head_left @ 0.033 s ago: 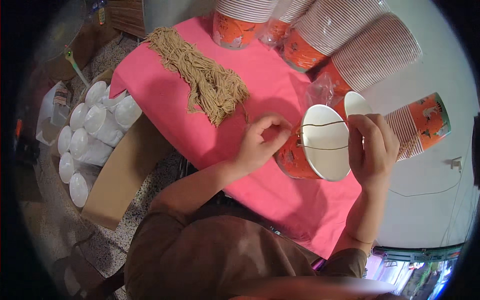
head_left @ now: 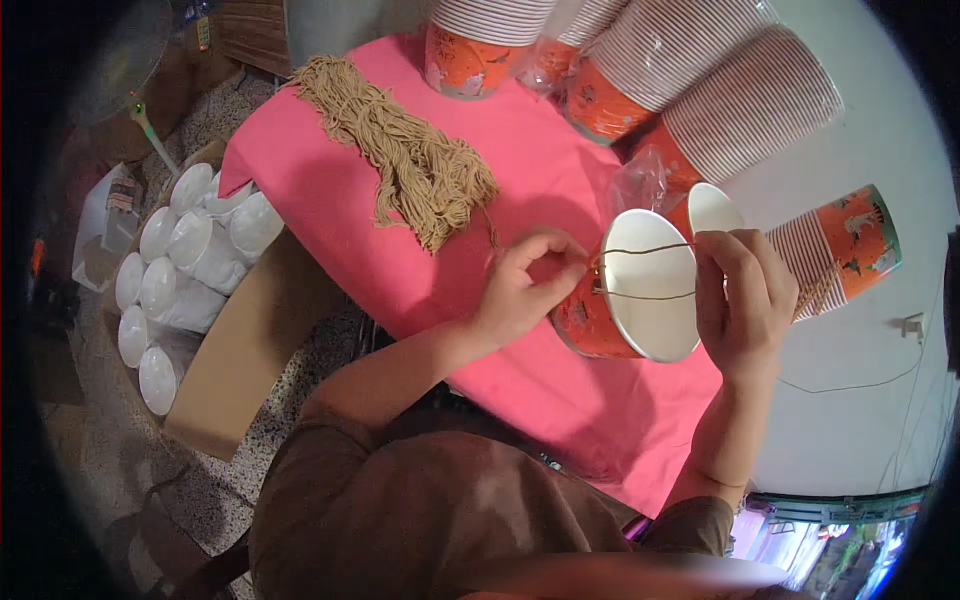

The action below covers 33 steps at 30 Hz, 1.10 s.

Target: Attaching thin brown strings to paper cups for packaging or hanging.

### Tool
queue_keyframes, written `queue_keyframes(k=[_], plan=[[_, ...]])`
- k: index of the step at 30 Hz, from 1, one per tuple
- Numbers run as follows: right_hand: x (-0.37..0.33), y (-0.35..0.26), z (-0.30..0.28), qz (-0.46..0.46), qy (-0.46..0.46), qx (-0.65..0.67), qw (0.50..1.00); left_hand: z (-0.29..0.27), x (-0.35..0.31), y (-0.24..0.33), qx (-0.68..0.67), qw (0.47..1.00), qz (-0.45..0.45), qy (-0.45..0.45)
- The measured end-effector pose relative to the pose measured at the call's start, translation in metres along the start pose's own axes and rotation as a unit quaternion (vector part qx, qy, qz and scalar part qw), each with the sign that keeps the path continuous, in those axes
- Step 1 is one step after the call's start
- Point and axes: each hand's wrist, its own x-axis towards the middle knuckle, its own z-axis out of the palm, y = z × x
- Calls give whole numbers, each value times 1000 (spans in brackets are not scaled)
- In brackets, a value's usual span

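Observation:
An orange printed paper bucket (head_left: 590,322) with a white rim and white inside lies tilted on the pink cloth. A thin brown cord (head_left: 645,250) runs across its mouth in two strands. My left hand (head_left: 527,285) pinches thumb and forefinger together at the bucket's outer side, by the cord's end; what lies between the fingertips is partly hidden. On the other side, my right hand (head_left: 745,295) is closed on the cord, its fingers bent over the strands by the rim. A heap of tan cords (head_left: 400,150) lies beyond my left hand, one strand trailing toward it.
Tall stacks of orange paper buckets (head_left: 750,105) stand along the far edge, partly in clear plastic. Another stack (head_left: 835,250) lies at right. A smaller white-mouthed bucket (head_left: 713,208) sits behind the held one. At left, a cardboard box (head_left: 235,350) holds several wrapped white stacks.

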Motion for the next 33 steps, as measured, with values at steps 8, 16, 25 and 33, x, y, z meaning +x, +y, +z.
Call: queue_keyframes(k=[8,16,25,33], plan=[[-9,-23,-17,20,-27,63,997,14,4,2,-40,998,-30,-33],[-42,-55,-28,79,-255,311,912,20,14,-12,23,997,-53,-59],[-61,-32,-69,260,-202,246,912,8,50,-20,103,983,-26,-152],[-86,-18,-77,351,-58,320,878,24,-9,39,219,918,266,-195]])
